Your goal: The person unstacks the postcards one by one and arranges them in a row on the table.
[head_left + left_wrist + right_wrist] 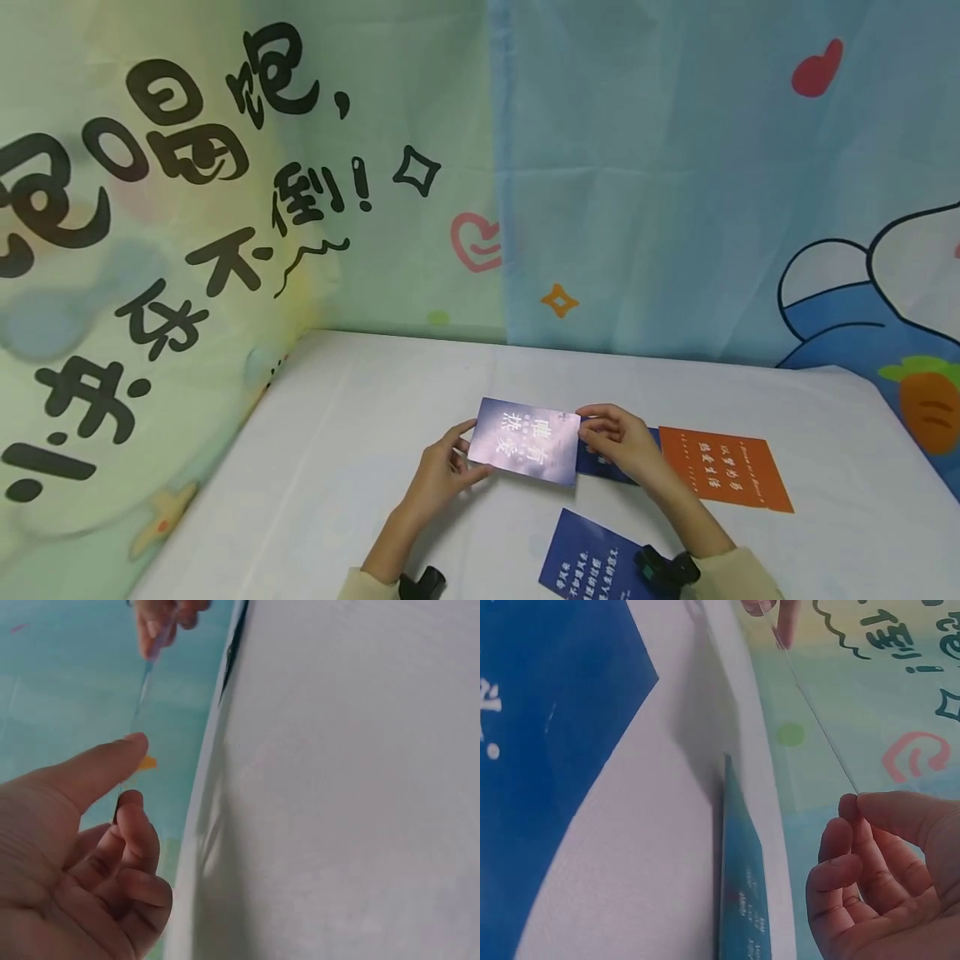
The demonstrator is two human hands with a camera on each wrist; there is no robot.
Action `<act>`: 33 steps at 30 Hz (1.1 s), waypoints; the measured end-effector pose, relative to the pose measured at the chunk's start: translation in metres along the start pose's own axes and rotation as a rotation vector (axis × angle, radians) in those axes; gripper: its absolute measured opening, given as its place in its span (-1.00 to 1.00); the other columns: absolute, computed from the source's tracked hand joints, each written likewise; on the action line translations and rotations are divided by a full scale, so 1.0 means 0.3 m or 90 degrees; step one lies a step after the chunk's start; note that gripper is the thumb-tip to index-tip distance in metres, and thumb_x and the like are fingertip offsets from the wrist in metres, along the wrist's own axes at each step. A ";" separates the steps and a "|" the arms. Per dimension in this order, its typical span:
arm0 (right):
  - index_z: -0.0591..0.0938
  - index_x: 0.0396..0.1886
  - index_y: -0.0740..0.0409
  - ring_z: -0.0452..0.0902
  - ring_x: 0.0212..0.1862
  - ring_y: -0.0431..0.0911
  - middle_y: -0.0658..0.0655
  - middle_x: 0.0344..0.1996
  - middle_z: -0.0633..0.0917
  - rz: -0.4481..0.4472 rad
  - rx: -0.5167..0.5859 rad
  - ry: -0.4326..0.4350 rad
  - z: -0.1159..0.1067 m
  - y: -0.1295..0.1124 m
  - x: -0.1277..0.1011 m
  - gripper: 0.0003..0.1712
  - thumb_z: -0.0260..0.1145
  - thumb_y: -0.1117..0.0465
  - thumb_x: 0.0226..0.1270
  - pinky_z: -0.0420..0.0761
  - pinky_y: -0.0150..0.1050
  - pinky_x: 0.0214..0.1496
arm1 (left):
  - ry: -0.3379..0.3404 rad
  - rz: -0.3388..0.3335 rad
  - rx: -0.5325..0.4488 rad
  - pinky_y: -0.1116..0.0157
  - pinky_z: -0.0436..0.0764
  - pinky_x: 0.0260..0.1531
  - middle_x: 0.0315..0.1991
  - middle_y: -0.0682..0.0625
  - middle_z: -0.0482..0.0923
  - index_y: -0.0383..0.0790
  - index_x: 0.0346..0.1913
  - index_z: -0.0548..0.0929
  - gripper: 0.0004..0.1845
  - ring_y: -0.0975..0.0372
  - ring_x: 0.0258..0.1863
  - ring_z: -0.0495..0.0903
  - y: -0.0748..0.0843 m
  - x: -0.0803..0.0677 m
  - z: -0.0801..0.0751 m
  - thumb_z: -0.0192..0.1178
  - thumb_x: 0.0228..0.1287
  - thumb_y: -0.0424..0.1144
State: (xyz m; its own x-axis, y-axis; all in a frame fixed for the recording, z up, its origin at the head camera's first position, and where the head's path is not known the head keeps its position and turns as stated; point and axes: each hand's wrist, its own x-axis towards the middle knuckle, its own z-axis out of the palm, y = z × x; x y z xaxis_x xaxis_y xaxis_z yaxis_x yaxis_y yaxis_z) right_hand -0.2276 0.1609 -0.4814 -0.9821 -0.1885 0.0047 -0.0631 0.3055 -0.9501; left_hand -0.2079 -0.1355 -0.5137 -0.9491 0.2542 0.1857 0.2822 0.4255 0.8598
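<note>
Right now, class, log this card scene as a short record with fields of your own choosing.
Left hand: pinches the left edge of the purple card
Right hand: pinches the card's right edge
Card: held above the white table, apart from it
Table: orange card; blue card; another blue card partly under the right hand
Backdrop: printed cartoon cloth

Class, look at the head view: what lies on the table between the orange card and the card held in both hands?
A dark blue card, mostly hidden under the right hand, beside the orange card.
</note>
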 end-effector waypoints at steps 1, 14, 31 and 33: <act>0.51 0.16 0.35 0.54 -0.40 -0.14 0.31 -0.15 0.68 -0.001 -0.003 -0.001 0.003 0.002 0.005 -0.57 0.30 0.24 0.37 0.52 -0.32 -0.45 | 0.001 0.004 -0.001 0.47 0.47 -0.54 -0.27 -0.04 0.56 -0.31 0.34 0.39 -0.26 0.43 -0.53 0.44 -0.008 0.000 0.000 0.45 0.09 -0.29; 0.57 0.07 0.34 0.47 -0.46 -0.18 0.26 -0.20 0.68 -0.014 -0.031 0.008 0.050 0.051 0.072 -0.65 0.31 0.28 0.34 0.47 -0.36 -0.53 | 0.057 -0.007 -0.021 0.48 0.45 -0.52 -0.38 -0.04 0.56 -0.39 0.22 0.47 -0.35 0.42 -0.54 0.43 -0.068 0.001 0.006 0.46 0.04 -0.37; 0.59 0.02 0.39 0.41 -0.42 -0.22 0.26 -0.24 0.68 0.001 -0.091 0.041 0.086 0.073 0.129 -0.69 0.30 0.35 0.32 0.42 -0.39 -0.37 | 0.085 -0.022 0.032 0.48 0.50 -0.44 -0.35 -0.10 0.61 -0.43 0.18 0.54 -0.48 0.42 -0.49 0.45 -0.088 0.012 -0.005 0.31 0.08 -0.49; 0.60 0.01 0.38 0.41 -0.40 -0.18 0.25 -0.24 0.68 0.008 -0.105 0.040 0.089 0.075 0.136 -0.70 0.29 0.34 0.32 0.42 -0.39 -0.37 | 0.089 -0.031 0.030 0.49 0.48 -0.45 -0.32 -0.10 0.60 -0.42 0.17 0.55 -0.48 0.43 -0.49 0.44 -0.089 0.011 -0.007 0.31 0.07 -0.49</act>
State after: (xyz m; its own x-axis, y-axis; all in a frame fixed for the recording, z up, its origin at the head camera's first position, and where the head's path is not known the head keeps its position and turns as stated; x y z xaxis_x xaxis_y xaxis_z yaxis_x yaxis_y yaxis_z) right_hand -0.2644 0.1351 -0.5110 -0.9917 -0.1272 0.0173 -0.0742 0.4578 -0.8860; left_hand -0.2189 -0.1480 -0.5351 -0.9712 0.1096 0.2117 0.2382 0.4752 0.8470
